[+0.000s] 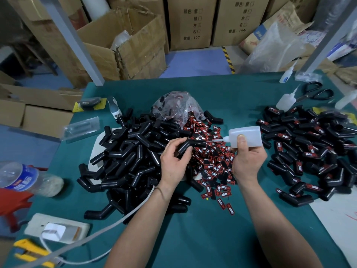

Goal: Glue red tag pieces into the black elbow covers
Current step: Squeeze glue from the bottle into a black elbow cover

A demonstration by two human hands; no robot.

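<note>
The left hand (173, 161) grips one black elbow cover (188, 146) above the heap of red tags (212, 161) in the middle of the green table (202, 229). The right hand (247, 159) holds a white glue bottle (245, 136) with curled fingers, its thin nozzle pointing at the cover. A pile of bare covers (131, 155) lies on the left, and a pile of tagged covers (313, 151) on the right.
</note>
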